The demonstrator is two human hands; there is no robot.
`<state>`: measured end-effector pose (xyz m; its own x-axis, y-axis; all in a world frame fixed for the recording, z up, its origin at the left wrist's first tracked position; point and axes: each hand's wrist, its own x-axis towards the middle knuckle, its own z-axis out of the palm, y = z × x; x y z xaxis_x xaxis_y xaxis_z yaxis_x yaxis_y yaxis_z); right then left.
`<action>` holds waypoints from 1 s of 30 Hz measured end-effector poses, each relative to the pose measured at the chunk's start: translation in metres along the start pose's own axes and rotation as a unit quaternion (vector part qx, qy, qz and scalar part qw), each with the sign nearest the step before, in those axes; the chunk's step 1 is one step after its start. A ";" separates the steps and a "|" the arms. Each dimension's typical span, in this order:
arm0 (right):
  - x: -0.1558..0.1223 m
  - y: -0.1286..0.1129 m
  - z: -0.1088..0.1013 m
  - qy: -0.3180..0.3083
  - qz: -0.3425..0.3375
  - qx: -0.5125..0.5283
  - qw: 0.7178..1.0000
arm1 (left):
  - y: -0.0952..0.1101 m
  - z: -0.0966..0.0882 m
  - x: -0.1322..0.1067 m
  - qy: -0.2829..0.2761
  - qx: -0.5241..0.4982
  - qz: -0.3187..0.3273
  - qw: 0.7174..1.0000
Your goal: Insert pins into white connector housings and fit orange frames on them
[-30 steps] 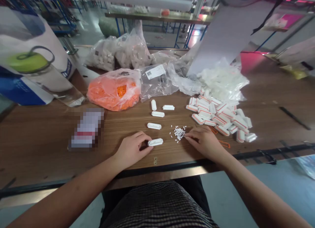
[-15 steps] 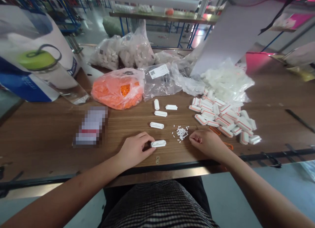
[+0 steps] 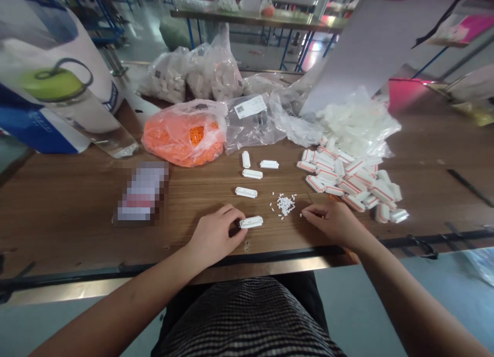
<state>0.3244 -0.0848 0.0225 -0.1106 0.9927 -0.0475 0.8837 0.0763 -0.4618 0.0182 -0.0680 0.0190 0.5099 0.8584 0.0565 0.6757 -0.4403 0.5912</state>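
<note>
The left hand (image 3: pixel 215 234) pinches a white oblong plastic housing (image 3: pixel 251 222), presumably steadying it; the right hand (image 3: pixel 332 222), fingertips nearly together, contents indiscernible, rests beside tiny white pegs (image 3: pixel 286 205).

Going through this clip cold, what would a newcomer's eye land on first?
Probably the translucent bag of orange parts, the brightest thing on the table, toward its far side left of centre. Next, the heap of white pieces with orange stripes on the right. Nearer, the left hand grips one end of a white slotted piece, with tiny white bits scattered between the hands.
</note>
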 end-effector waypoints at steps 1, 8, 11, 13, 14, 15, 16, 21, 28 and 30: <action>0.000 0.001 -0.001 -0.003 -0.006 0.014 1.000 | -0.001 0.000 0.000 0.001 -0.002 0.003 1.000; -0.001 0.000 0.005 0.013 -0.014 0.003 1.000 | -0.004 0.000 0.000 0.004 -0.026 0.021 0.999; -0.004 0.000 0.009 0.035 -0.001 -0.013 0.999 | -0.003 0.000 -0.001 0.008 -0.025 0.025 0.999; -0.006 0.001 0.010 0.045 -0.015 -0.017 0.999 | -0.002 0.000 -0.002 0.006 -0.023 0.024 0.999; -0.006 0.002 0.010 0.048 -0.021 -0.016 0.998 | -0.002 0.000 -0.003 0.005 -0.022 0.022 0.999; -0.006 0.002 0.010 0.050 -0.022 -0.010 0.998 | -0.002 0.001 -0.003 0.005 -0.022 0.021 1.000; -0.006 0.002 0.009 0.049 -0.016 0.000 0.999 | -0.002 0.001 -0.003 0.006 -0.024 0.020 0.999; -0.003 -0.017 0.008 0.041 0.026 0.115 0.992 | -0.005 0.003 -0.002 0.007 -0.038 0.034 0.999; 0.009 -0.074 0.022 -0.034 -0.068 0.222 0.972 | -0.006 0.005 -0.002 0.000 -0.040 0.033 0.999; 0.011 -0.081 0.027 -0.039 -0.081 0.214 0.973 | -0.006 0.005 -0.002 0.000 -0.039 0.034 0.999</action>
<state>0.2390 -0.0822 0.0352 -0.2806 0.9598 -0.0027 0.5834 0.1683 -0.7945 0.0161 -0.0689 0.0112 0.5530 0.8274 0.0977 0.5961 -0.4748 0.6475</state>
